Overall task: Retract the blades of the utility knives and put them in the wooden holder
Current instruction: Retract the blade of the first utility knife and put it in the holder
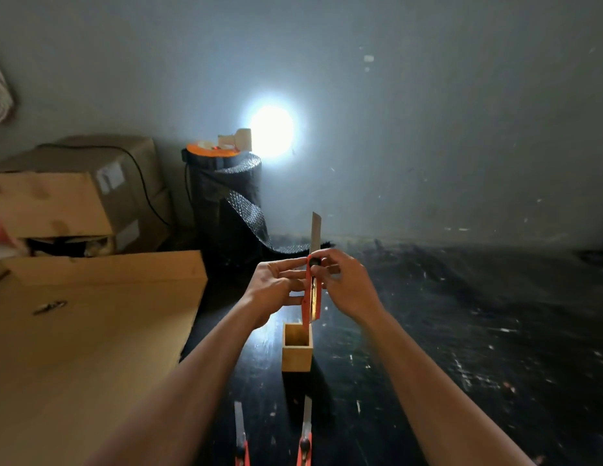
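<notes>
Above the wooden holder (296, 348), the left hand (276, 290) grips an orange utility knife (312, 290) upright — the right hand (347, 284) pinches its black slider (315, 262), which wants a steady downward pull, fingers clear of the blade (315, 232).

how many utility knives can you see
3: one held upright in both hands above the wooden holder, two lying on the floor at the bottom edge. Others may be out of frame.

No sleeves on me: both forearms bare from frame bottom to wrist. My left hand (275, 287) and right hand (347, 285) are bare too: no gloves, rings, watch or wristband visible. Nails short.
</notes>
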Demonstrator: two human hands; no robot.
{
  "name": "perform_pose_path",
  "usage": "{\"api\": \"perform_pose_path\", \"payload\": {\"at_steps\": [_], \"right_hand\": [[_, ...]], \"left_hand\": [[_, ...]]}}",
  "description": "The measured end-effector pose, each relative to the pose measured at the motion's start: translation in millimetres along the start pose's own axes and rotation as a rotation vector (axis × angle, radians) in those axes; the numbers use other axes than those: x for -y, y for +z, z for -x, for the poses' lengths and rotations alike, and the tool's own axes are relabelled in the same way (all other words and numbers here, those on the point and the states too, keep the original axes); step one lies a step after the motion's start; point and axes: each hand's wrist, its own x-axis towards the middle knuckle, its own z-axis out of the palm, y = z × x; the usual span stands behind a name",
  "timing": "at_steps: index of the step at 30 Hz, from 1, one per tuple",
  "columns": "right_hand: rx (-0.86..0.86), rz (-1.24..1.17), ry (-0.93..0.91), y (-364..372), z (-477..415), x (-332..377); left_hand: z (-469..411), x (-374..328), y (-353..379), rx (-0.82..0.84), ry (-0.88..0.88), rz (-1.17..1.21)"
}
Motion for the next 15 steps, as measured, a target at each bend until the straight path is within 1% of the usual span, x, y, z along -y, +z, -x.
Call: {"api": "perform_pose_path", "payload": {"at_steps": [7, 11, 15], "right_hand": [[0.013, 0.060, -0.053, -15.8, -16.6, 7.8], [-0.011, 0.087, -0.068, -20.3, -18.3, 7.9], [0.018, 0.138, -0.093, -22.4, -17.2, 7.2]], "left_hand": [[-8.4, -16.2, -1.4, 0.001, 0.024, -0.007], [-9.9, -20.7, 4.3, 0.000, 0.050, -0.029], [-11.4, -21.8, 7.8, -0.012, 0.070, -0.051]]}}
